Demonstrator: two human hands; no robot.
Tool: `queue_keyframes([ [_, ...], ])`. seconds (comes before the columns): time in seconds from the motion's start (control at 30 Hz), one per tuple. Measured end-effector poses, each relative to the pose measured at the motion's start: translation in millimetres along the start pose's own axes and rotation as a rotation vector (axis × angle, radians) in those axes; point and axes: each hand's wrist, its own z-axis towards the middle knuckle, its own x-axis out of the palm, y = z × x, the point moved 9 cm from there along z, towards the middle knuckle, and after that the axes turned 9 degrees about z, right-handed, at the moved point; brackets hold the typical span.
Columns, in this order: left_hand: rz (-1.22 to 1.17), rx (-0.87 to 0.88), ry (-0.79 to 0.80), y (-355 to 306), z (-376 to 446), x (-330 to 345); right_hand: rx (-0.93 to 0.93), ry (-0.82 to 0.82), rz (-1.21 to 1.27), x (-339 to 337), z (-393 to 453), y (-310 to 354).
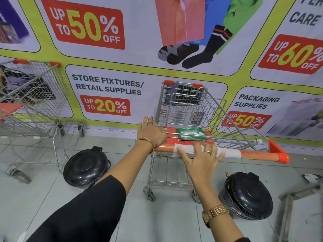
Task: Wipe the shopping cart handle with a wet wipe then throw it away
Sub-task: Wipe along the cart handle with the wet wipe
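Note:
A metal shopping cart stands in front of me with an orange handle (258,155) running left to right. A white wet wipe (230,153) lies draped along the middle of the handle. My right hand (201,158) rests flat on the wipe, fingers spread, pressing it against the bar. My left hand (151,132) sits on the left end of the handle with fingers extended, not wrapped around it. A green wet-wipe pack (191,133) lies on the cart's orange child-seat flap just behind the handle.
Two black lidded bins stand on the tiled floor, one at lower left (86,167) and one at lower right (248,196) of the cart. Another cart (33,100) with dark items is at the left. A sale banner (108,91) covers the wall behind.

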Motion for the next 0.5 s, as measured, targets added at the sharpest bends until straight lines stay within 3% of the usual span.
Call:
queue_keyframes([
  [0.1, 0.004, 0.0, 0.002, 2, 1, 0, -0.02, 0.002, -0.017, -3, 3, 1],
  [0.3, 0.002, 0.003, 0.005, -2, 1, 1, 0.157, 0.075, 0.065, 2, 15, 1],
  [0.5, -0.021, -0.002, -0.004, 2, 0, -1, 0.041, 0.111, 0.048, 7, 9, 13],
])
